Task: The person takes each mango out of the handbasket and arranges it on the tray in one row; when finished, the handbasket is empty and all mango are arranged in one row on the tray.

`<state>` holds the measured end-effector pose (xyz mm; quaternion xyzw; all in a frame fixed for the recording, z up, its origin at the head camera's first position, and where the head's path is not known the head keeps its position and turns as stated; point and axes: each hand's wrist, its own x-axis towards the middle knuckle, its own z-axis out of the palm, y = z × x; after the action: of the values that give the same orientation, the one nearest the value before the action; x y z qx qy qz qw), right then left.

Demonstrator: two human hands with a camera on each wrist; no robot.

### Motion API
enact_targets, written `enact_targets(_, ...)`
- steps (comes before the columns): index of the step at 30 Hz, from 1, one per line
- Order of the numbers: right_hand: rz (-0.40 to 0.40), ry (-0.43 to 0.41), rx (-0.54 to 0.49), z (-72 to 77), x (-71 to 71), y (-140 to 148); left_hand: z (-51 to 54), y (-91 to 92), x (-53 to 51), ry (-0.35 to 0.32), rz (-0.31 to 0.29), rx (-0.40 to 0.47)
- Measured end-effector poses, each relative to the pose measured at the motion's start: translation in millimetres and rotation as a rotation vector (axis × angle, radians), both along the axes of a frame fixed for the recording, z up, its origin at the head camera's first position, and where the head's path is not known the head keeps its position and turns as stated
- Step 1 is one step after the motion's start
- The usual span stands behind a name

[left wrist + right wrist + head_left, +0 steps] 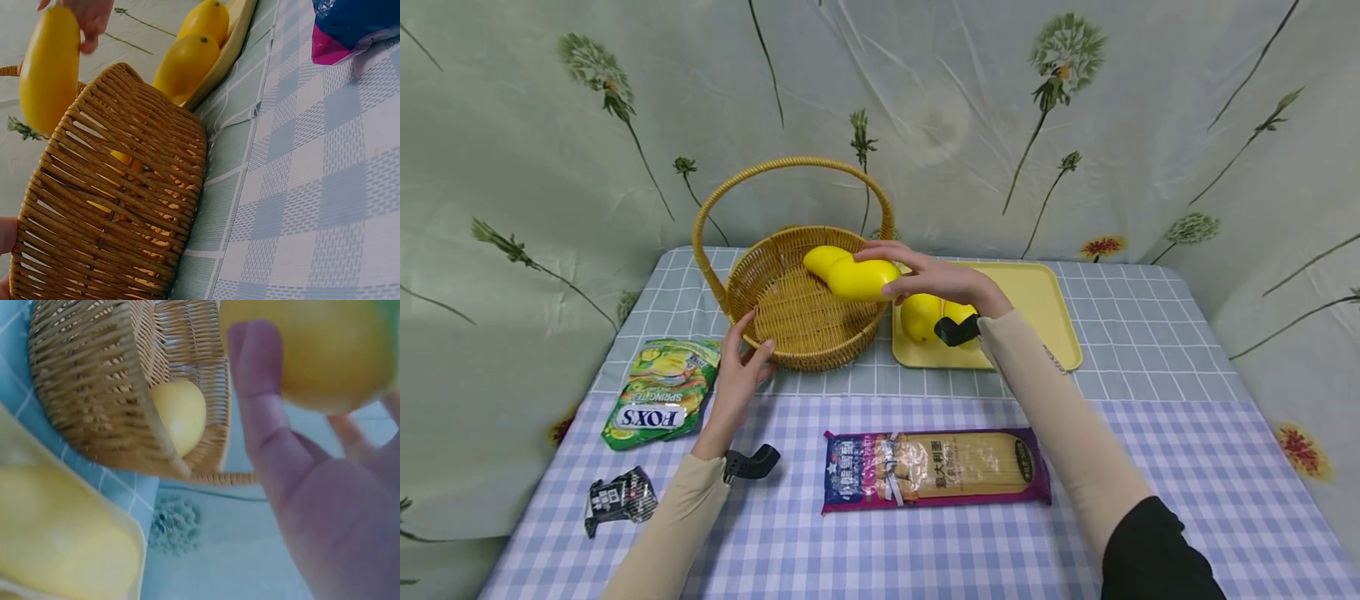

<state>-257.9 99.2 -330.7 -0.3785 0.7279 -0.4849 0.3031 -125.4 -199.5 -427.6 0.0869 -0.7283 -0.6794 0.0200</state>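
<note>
In the head view the right hand (942, 278) grips a yellow mango-shaped fruit (861, 280) over the right side of the wicker basket (820, 360). A second yellow fruit (824, 260) shows inside the basket, partly behind the held one; the right wrist view shows it (181, 415) by the basket wall. The left hand (741, 379) pinches the basket's near-left rim, with its fingertips (6, 235) at the edge of the left wrist view. Two more yellow fruits (921, 317) lie on the yellow tray (1037, 312), partly hidden by the right wrist.
A green candy bag (662, 392) lies left of the basket, with a small black packet (619, 500) nearer the front. A long noodle pack (936, 469) lies across the middle of the checked cloth. The basket's tall handle (793, 162) arches above it.
</note>
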Motion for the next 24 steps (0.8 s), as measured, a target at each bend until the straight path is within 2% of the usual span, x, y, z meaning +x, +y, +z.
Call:
enact_targets(6, -0.006, -0.045, -0.055, 2.0, 7.6, 24, 19.5, 6.1, 7.2, -0.013, -0.009, 0.004)
enact_targets(10, -0.041, -0.086, -0.077, 1.0, 12.5, 39, 21.3, 7.0, 8.4, -0.016, -0.017, -0.001)
enact_targets(13, -0.075, -0.112, -0.098, -0.2, 15.4, 50, 13.1, 4.4, 6.0, -0.008, -0.011, -0.001)
enact_targets(17, -0.142, -0.1, -0.08, 1.2, 19.8, 62, -1.2, -0.3, 0.3, 0.001, 0.0, -0.01)
enact_targets(24, -0.219, -0.097, -0.111, 1.6, 27.2, 79, -5.6, -2.3, -4.1, -0.011, 0.011, -0.031)
